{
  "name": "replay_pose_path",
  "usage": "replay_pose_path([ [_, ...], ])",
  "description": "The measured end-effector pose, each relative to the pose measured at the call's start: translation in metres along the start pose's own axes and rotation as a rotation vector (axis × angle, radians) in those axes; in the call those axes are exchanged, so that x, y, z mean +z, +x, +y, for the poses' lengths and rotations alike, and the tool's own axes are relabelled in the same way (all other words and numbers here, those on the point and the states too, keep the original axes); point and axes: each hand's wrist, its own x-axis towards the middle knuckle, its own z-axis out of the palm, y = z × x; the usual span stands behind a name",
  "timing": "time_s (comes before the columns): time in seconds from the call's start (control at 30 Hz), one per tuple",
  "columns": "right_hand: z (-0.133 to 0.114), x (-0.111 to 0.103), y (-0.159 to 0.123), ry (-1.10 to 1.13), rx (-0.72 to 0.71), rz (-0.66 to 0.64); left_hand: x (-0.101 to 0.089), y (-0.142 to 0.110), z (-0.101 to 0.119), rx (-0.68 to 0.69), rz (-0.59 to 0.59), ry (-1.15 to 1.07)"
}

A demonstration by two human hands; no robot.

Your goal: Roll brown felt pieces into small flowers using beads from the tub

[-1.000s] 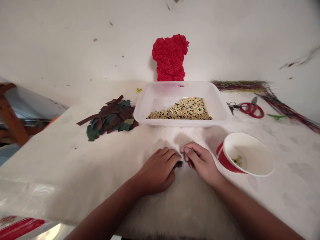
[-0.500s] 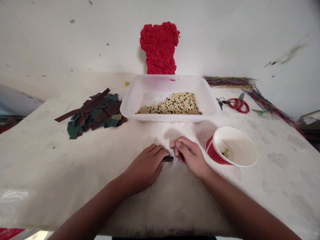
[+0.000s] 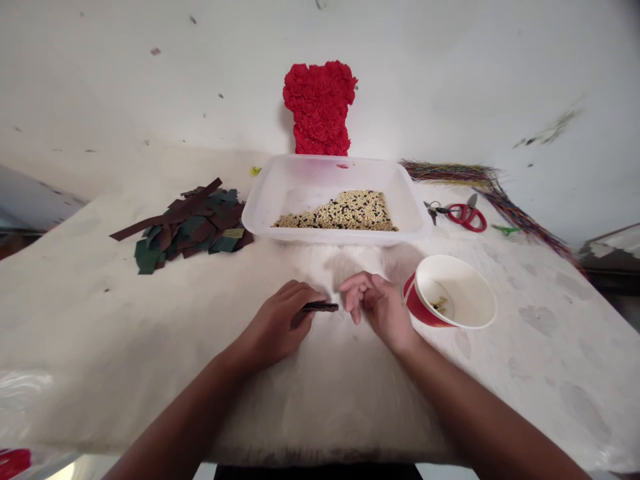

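Note:
Between the thumb and fingers of my left hand is a thin stack of dark brown strips, its end sticking out to the right. My right hand is turned partly palm up just right of the strips, fingers loosely curled and apart from the thumb, with nothing visible in it. A small gap separates its fingertips from the strips. Beyond both hands stands a translucent white plastic tub with many small gold and dark beads in it. Close to my right hand is a red and white paper cup, tilted, with a few bits inside.
Dark green and brown cut pieces lie heaped at the left. A red rose-covered form stands behind the tub. At the right are red-handled scissors, keys, a green item and a bundle of thin coloured wires.
My left hand has shifted left and slightly up with the strips, which now show more. My right hand has rolled its palm upward. The view has shifted a little.

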Motion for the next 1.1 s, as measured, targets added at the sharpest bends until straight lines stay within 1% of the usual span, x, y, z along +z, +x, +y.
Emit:
replay_pose_path([
  [0.07,0.0,0.001,-0.001,0.041,-0.016,-0.021,0.0,0.0,0.0,0.001,0.001,0.052],
  [0.13,0.0,0.002,-0.002,0.067,-0.023,-0.041,0.001,0.0,0.0,0.002,-0.024,0.111],
  [0.27,0.001,0.002,-0.004,0.054,-0.017,-0.04,0.003,0.001,0.003,-0.008,-0.055,0.165],
  [0.37,0.002,0.002,-0.005,-0.018,-0.029,-0.012,0.003,0.002,0.003,-0.004,-0.048,0.152],
  [0.5,0.001,0.003,-0.007,-0.147,-0.035,0.065,0.001,0.002,0.003,0.002,-0.018,0.092],
  [0.63,-0.001,0.006,-0.007,-0.318,0.002,0.114,-0.008,-0.002,0.008,-0.049,0.038,0.002],
  [0.7,-0.002,0.006,-0.008,-0.383,0.022,0.1,-0.018,-0.008,0.01,-0.111,0.082,-0.026],
  [0.77,-0.002,0.007,-0.008,-0.45,0.035,0.074,-0.033,-0.017,0.008,-0.195,0.135,-0.02],
  [0.83,-0.002,0.007,-0.01,-0.516,0.034,0.053,-0.053,-0.033,0.001,-0.325,0.189,0.037],
  [0.9,-0.002,0.008,-0.011,-0.569,0.032,0.046,-0.078,-0.053,-0.01,-0.5,0.236,0.148],
  [0.93,-0.002,0.008,-0.011,-0.588,0.03,0.044,-0.091,-0.065,-0.018,-0.559,0.24,0.191],
  [0.97,-0.001,0.009,-0.011,-0.602,0.027,0.041,-0.103,-0.077,-0.025,-0.591,0.245,0.23],
  [1.03,-0.001,0.009,-0.012,-0.621,0.016,0.028,-0.122,-0.099,-0.04,-0.635,0.289,0.342],
  [1.1,0.0,0.01,-0.013,-0.644,0.005,0.019,-0.132,-0.117,-0.053,-0.611,0.315,0.476],
])
